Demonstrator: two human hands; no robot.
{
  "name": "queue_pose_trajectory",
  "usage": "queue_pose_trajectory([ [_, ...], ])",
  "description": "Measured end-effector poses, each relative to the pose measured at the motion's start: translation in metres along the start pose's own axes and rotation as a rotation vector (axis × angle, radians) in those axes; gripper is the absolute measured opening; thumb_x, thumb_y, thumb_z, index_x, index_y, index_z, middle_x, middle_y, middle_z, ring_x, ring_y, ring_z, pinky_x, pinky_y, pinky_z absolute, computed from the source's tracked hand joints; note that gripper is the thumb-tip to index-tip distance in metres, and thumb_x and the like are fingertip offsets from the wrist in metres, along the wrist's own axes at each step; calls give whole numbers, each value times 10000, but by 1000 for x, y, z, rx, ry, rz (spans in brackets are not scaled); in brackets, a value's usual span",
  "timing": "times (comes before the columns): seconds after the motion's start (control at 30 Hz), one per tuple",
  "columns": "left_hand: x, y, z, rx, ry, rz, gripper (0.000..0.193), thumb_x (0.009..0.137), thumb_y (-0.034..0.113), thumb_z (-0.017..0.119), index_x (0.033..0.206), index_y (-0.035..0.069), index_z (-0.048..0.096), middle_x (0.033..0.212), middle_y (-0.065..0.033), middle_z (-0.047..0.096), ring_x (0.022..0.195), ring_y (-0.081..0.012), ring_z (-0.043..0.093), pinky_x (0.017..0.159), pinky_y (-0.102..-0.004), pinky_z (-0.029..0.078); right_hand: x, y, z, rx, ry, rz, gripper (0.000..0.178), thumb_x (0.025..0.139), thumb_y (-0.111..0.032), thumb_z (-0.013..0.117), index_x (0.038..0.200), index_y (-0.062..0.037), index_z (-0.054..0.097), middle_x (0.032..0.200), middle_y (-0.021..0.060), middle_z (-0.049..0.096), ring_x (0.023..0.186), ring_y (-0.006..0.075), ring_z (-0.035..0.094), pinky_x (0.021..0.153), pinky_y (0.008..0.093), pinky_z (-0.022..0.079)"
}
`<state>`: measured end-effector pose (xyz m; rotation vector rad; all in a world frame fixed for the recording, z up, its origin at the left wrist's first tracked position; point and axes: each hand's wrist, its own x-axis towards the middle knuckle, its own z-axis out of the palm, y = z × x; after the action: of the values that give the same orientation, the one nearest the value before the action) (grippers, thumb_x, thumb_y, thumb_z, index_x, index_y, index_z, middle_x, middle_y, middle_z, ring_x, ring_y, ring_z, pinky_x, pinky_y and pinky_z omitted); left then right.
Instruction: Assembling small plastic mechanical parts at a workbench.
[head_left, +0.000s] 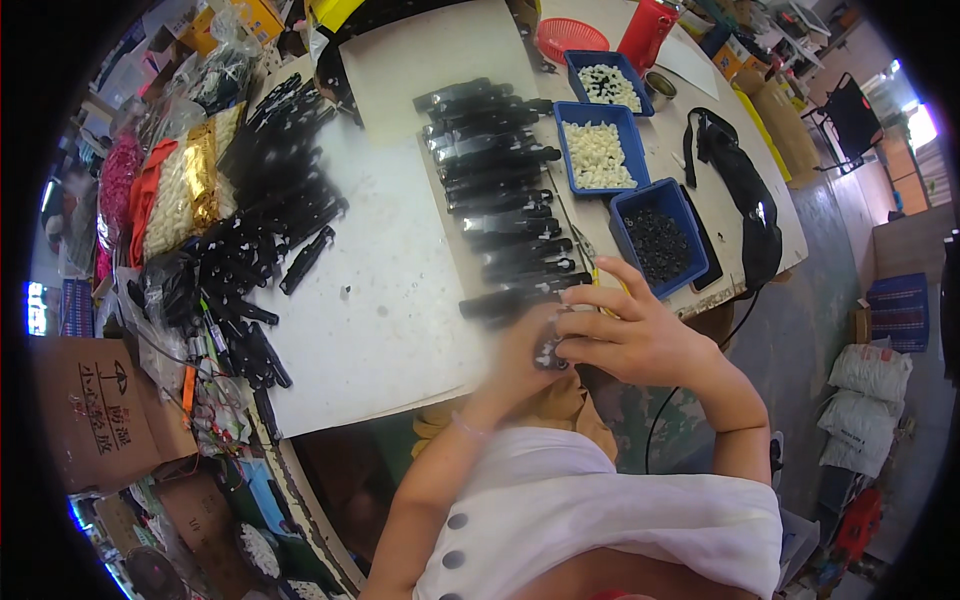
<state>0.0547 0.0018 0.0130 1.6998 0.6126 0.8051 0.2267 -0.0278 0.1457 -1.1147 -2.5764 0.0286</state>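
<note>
Close to my body, at the table's front edge, my left hand (522, 348) is closed round a small dark piece with pale shiny spots (549, 346). The left hand is blurred, so the piece's kind cannot be made out. Against the same piece rest the bent fingertips of my right hand (640, 328), its index finger raised. Just beyond both hands, a column of flat black pieces with a glossy, film-like shine (505, 190) runs away from me up the table. Metal pliers with yellow handles (586, 245) lie beside that column, near my right fingers.
Blue trays hold white pieces (597, 155), mixed pieces (607, 86) and black rings (657, 245). A heap of black pieces (270, 190) covers the table's left side. Farther right lie a black pouch (745, 190) and a red bottle (650, 32). A cardboard box (100, 415) stands left.
</note>
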Motion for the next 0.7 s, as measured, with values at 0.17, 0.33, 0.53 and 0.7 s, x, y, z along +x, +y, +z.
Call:
queue_pose_trajectory([
  [0.17, -1, -4, 1, 42, 1, -15, 668, 574, 69, 772, 1179, 50, 491, 1150, -131, 545, 1053, -297, 546, 897, -367, 437, 8, 1, -6, -56, -49, -134, 121, 685, -114, 605, 802, -132, 629, 1028, -12, 544, 1144, 171, 439, 1052, 480, 286],
  [0.33, -3, -9, 1, 139, -42, -4, 629, 605, 110, 750, 1179, 45, 501, 1156, -138, 547, 1059, -297, 545, 897, -365, 434, 17, -3, -13, -162, -142, -242, 153, 708, -158, 596, 844, -107, 644, 1055, -28, 542, 1114, 141, 439, 1049, 460, 317],
  [0.53, 2, 1, 2, -78, -50, -165, 558, 650, 134, 728, 1157, 36, 518, 1156, -142, 545, 1058, -299, 545, 892, -362, 434, 16, -8, -13, -380, -295, -384, 221, 716, -172, 564, 900, -87, 651, 1058, -29, 550, 1135, 118, 430, 1050, 444, 330],
  [0.7, -2, -11, 2, 131, -36, -14, 646, 615, 121, 769, 1191, 43, 486, 1173, -134, 533, 1069, -303, 537, 895, -368, 435, 8, -3, -4, -274, -117, -236, 169, 733, -148, 570, 873, -86, 642, 1052, -20, 551, 1130, 128, 444, 1041, 459, 333],
])
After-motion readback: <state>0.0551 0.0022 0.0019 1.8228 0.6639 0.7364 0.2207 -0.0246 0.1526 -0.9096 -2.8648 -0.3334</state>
